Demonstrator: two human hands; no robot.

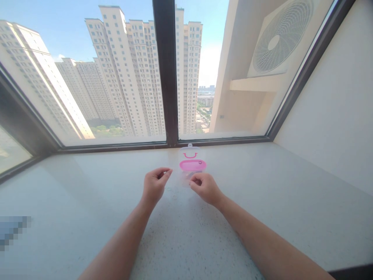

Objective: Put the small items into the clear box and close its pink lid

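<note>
A small clear plastic case with a pink tray (192, 165) lies open on the pale stone windowsill (87, 202), its lid raised toward the window. My left hand (154, 186) hovers just left of it, thumb and forefinger pinched together. My right hand (204, 187) sits just in front of the case, fingers curled into a pinch. Whatever the fingers hold is too small or too transparent to make out. Both forearms reach in from the bottom edge.
A large window with a dark centre post (166, 74) backs the sill, with high-rise blocks outside. An outdoor fan unit (276, 42) hangs beyond the right pane. A white wall (335, 116) bounds the sill on the right.
</note>
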